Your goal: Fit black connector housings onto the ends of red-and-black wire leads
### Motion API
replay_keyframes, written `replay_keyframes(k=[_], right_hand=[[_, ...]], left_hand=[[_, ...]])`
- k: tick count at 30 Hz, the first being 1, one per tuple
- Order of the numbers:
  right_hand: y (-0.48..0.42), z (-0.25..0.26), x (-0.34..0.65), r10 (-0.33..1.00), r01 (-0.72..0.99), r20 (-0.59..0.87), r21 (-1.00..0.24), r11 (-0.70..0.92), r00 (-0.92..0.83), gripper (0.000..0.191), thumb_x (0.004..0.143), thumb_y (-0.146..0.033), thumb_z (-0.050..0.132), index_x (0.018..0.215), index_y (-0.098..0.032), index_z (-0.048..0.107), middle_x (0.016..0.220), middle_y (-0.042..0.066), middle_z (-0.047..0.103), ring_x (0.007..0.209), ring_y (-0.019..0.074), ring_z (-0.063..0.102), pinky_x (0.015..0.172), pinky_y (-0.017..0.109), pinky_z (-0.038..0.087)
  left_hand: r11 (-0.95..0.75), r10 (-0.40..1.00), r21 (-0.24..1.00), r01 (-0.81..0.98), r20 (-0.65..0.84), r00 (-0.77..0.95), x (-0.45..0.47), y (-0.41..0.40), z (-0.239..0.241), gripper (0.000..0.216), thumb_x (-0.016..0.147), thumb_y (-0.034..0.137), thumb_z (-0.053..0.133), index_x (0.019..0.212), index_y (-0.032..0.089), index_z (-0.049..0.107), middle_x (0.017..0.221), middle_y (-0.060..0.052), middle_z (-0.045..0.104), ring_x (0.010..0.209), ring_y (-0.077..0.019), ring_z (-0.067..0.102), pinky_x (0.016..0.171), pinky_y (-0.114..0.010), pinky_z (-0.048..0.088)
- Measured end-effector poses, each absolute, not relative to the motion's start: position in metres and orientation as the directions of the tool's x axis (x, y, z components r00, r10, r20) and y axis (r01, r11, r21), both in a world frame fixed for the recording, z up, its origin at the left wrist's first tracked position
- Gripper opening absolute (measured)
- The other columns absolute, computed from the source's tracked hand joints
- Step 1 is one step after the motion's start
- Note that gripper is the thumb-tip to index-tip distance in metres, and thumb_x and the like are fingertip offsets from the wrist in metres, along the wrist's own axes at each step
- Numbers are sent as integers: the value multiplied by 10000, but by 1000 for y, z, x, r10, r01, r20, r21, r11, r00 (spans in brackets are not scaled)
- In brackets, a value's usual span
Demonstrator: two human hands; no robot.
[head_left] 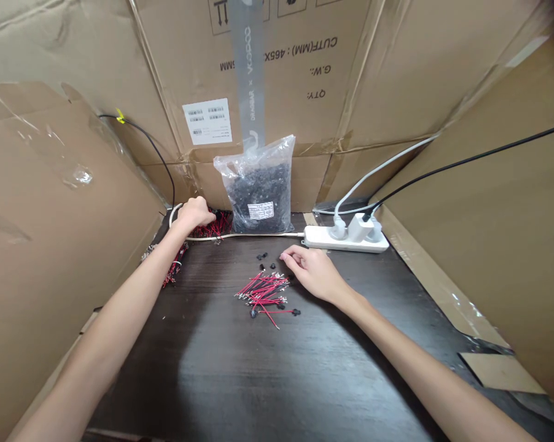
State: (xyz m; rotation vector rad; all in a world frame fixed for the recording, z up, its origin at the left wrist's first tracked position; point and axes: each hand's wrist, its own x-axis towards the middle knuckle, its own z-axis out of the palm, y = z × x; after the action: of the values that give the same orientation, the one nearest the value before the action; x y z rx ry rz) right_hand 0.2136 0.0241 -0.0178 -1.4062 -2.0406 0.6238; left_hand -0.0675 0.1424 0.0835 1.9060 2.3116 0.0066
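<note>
My left hand (195, 213) reaches to the back left, its fingers curled down at a pile of red and black wires (219, 226). Whatever lies in those fingers is hidden. My right hand (314, 271) rests low over the table, thumb and fingers drawn together; I cannot make out anything between them. Beside it lies a loose heap of short red and black wires (263, 290) with bare silvery ends. Small black connector housings (273, 266) are scattered just behind the heap. At its front, a red wire (277, 311) runs to a black connector (296, 312).
A clear bag of small black parts (261, 196) leans against the cardboard back wall (277, 86). Right of it is a white power strip (320, 239) with plugs and cables. A tied wire bundle (176, 264) lies under my left forearm. Cardboard side walls flank the dark table (258, 380).
</note>
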Motion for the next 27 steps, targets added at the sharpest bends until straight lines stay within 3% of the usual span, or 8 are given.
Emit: replay_keyframes(k=[4,12,18,22,27], right_hand=[[24,-17,213,942,673,192,-661,331,-275,322,950,-389,433,885,-186,673,558,-10,563,538,161,497,579,273,303],[24,-16,213,942,669,194,-666,331,-273,314,953,-379,432,881,-190,672,566,-6,582,543,164,508,578,271,301],[23,-16,213,939,670,208,-659,342,-275,309,951,-375,435,872,-187,667,570,-7,579,537,159,500,581,272,299],[23,-16,213,940,668,201,-664,337,-275,311,951,-379,434,870,-190,668,554,-12,564,523,156,486,571,270,289],[24,-16,213,940,665,206,-665,339,-273,308,950,-373,439,874,-188,674,557,-13,563,528,152,484,574,269,293]], left_hand=[[211,971,5,977,-116,-209,-64,138,81,318,614,331,775,886,170,739,890,-135,751,985,-306,703,834,-318,544],[235,971,24,972,-52,-233,-66,135,75,346,587,263,772,917,162,743,956,-144,746,992,-292,698,810,-294,545],[226,974,235,945,-80,-213,-75,147,94,127,641,248,744,745,175,753,794,-73,749,799,-208,704,715,-245,545],[208,978,290,934,-81,-193,-76,161,100,113,683,219,690,748,161,763,752,-71,740,699,-206,687,651,-271,552],[72,992,296,953,75,-98,-73,169,84,195,722,219,701,895,175,778,945,-92,762,943,-234,695,884,-297,538]])
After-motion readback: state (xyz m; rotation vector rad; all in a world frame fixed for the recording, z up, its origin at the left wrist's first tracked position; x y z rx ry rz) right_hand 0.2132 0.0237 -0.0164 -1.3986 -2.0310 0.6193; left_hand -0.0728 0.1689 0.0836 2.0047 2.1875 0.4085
